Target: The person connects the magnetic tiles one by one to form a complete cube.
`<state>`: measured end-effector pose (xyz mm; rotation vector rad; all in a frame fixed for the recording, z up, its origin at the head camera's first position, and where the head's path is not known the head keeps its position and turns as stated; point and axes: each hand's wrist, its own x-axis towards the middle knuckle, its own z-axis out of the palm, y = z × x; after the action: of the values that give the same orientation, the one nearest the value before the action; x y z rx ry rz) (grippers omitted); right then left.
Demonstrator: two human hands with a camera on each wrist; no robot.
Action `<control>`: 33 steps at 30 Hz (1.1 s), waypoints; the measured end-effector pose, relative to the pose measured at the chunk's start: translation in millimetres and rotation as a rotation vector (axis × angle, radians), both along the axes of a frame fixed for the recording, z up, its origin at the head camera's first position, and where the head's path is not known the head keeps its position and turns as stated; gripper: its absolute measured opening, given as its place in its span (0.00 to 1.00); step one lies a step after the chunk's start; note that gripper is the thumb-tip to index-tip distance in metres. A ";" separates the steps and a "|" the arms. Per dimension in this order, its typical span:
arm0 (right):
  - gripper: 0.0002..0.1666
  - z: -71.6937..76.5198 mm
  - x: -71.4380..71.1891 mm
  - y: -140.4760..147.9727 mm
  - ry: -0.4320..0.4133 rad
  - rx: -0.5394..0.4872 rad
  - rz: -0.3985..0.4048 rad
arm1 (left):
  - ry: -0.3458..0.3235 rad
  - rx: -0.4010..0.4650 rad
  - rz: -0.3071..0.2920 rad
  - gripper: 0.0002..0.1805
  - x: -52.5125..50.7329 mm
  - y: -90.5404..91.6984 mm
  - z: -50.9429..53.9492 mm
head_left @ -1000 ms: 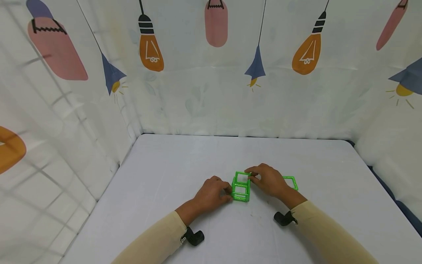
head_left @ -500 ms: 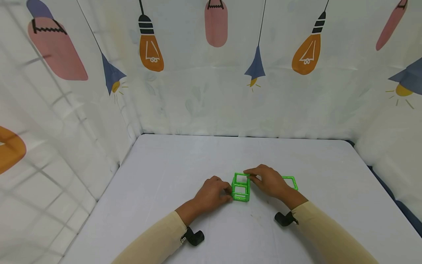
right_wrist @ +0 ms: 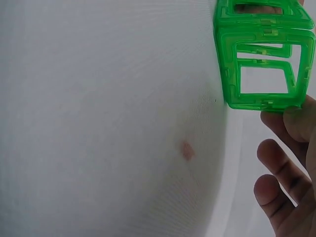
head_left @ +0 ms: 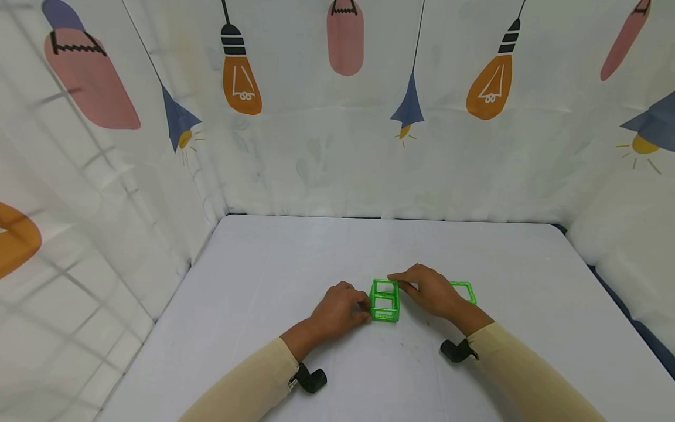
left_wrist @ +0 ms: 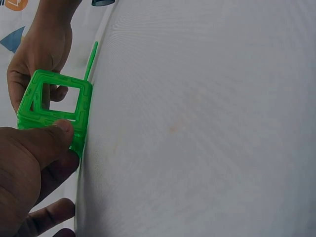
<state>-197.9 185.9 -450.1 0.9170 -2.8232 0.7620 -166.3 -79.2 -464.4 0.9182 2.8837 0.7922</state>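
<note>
A small box of green open-centred magnetic tiles (head_left: 385, 313) stands on the table in front of me. My left hand (head_left: 341, 313) grips its left side; in the left wrist view the thumb (left_wrist: 61, 127) lies across a green bar, with a finger beneath. From the right, my right hand (head_left: 429, 290) pinches the edge of the upper tile (head_left: 387, 281) between thumb and forefinger. The right wrist view shows those fingertips at a corner of the square tile (right_wrist: 269, 102), its other fingers loosely bent. The upper tile lies nearly flush over the box.
Another green square tile (head_left: 473, 294) lies on the table behind my right wrist, partly hidden by it. White cloth covers the table (head_left: 295, 252). Behind it and to the left hang white patterned curtains (head_left: 316, 158). Black wrist cameras (head_left: 311, 380) sit under both forearms.
The upper tile has tipped down toward the box, its far edge sinking. My right hand has moved slightly down and left with it. The left hand has stayed in place.
</note>
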 end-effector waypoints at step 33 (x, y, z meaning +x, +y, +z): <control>0.25 3.9 15.7 18.4 -0.016 0.052 -0.067 | -0.097 0.039 0.049 0.27 -4.3 -2.6 -1.5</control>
<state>-182.3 204.3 -446.1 0.8228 -2.8846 0.6940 -170.6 -81.9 -465.8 0.7914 2.8271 0.8734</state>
